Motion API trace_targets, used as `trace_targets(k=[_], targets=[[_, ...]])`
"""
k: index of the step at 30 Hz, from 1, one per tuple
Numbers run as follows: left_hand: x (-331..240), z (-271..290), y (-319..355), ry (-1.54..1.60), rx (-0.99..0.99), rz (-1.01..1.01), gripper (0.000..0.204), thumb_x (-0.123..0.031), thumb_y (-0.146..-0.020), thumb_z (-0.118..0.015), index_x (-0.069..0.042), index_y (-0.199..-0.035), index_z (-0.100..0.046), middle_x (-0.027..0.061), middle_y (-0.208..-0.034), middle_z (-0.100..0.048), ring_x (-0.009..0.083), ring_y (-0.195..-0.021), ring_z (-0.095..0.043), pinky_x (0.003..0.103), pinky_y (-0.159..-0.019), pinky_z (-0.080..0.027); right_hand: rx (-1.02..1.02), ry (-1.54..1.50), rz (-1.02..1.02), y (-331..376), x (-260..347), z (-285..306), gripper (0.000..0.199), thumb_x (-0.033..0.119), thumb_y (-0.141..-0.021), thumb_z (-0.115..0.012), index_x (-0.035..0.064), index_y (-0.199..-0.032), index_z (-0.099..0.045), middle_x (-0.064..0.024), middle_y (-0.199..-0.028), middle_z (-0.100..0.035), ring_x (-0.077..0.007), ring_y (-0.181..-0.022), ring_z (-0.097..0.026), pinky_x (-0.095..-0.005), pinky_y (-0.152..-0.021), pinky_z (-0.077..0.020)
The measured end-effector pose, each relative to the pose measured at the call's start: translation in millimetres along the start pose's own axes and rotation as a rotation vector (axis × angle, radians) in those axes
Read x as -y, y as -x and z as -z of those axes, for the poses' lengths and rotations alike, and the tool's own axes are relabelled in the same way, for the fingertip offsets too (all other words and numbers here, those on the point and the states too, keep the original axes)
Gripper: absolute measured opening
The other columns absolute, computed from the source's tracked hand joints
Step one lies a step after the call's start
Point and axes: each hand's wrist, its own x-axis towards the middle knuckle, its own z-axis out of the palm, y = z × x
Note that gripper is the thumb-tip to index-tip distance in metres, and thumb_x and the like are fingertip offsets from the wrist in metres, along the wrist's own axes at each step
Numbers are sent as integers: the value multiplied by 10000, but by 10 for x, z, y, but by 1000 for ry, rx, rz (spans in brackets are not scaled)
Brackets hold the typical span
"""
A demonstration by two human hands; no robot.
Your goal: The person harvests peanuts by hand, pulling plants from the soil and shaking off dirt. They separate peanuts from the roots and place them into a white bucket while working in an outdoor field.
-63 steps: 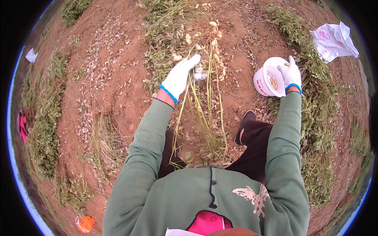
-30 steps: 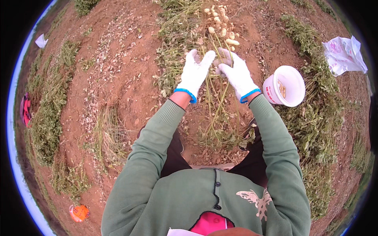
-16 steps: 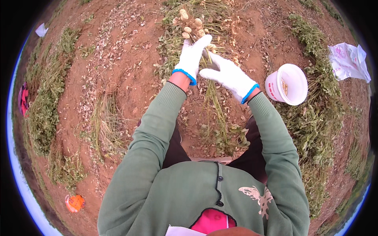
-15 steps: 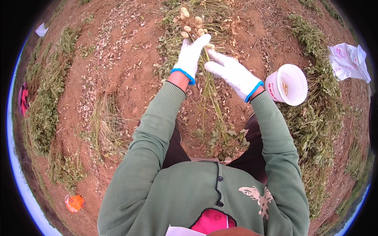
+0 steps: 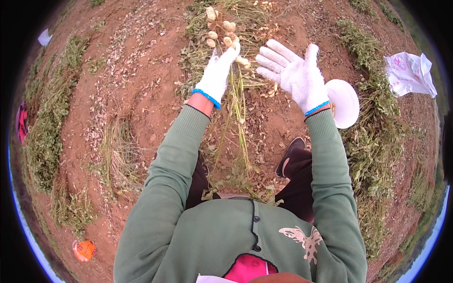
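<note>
My left hand, in a white knit glove with a blue cuff, is closed round the upper stems of a pulled peanut plant. Pale peanut pods cluster at its root end, just beyond my fingers. The stems trail back toward my body, ending in wilted leaves between my legs. My right hand, gloved alike, is held palm up with fingers spread and nothing in it. It is apart from the plant. Beside my right wrist stands a white bucket, partly hidden by the wrist; a few pods show inside.
More pulled plants lie on the reddish soil ahead of me. Rows of cut vines run along the left and right. A white printed sack lies at far right, an orange bag at lower left. My shoe is near the stems.
My right hand has moved away from the pods to the right and turned palm up, its fingers spreading. My left hand, still gripping the plant, has shifted slightly left. The bucket is now partly covered.
</note>
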Motion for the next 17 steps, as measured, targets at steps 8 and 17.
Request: trace_targets(k=[8, 17], targets=[[87, -130, 91, -112, 29, -11, 350, -344, -992, -638, -71, -1210, -610, 20, -949, -662, 123, -917, -604, 293, -865, -473, -165, 184, 65, -68, -9, -11, 846, 638, -1038, -285, -97, -1438, -410, -260, -1393, -533, -352, -1245, -576, -465, -1072, -478], [546, -292, 181, -411, 166, -15, 978, -381, -891, -759, -2, -1575, -172, 135, -1387, -573, 175, -1260, -531, 315, -1106, -374, -301, 1037, 436, -30, -83, -140, 524, 244, -852, -795, 56, -1318, -644, -112, -1177, -709, -183, -1077, -668, -312, -965, -518]])
